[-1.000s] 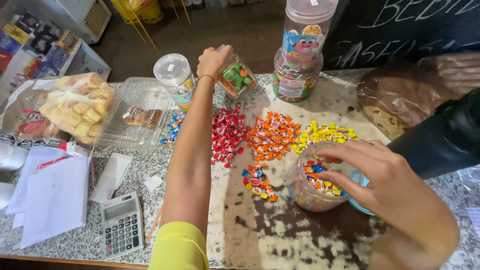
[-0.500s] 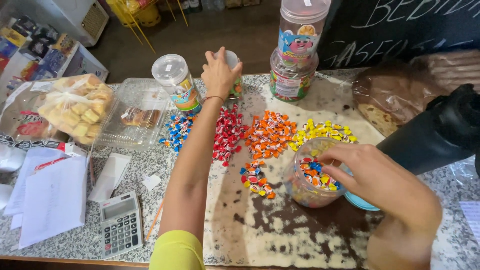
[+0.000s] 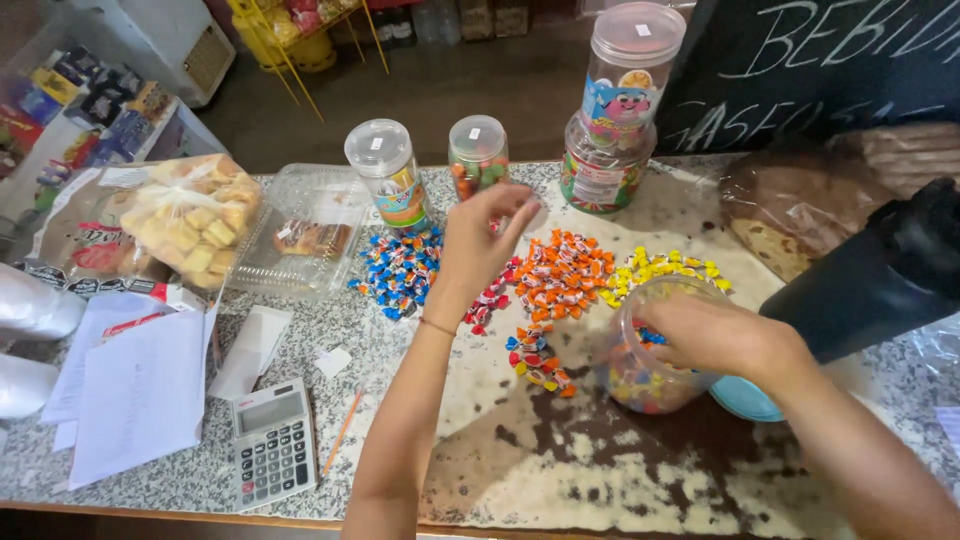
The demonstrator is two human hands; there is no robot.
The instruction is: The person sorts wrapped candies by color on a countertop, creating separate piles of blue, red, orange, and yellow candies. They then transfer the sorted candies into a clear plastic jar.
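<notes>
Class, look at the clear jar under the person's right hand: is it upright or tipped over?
Tipped. The clear jar leans on its side on the counter, mouth raised toward the right hand, whose fingers reach into it; mixed sweets pool against its lower wall.

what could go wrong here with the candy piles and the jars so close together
The left hand hovers over the red candies beside the blue pile; a sweep could mix the sorted colours. It is also close to the small lidded jar, which might topple. The right hand reaches into the open jar, which could tip or slide and spill.
</notes>
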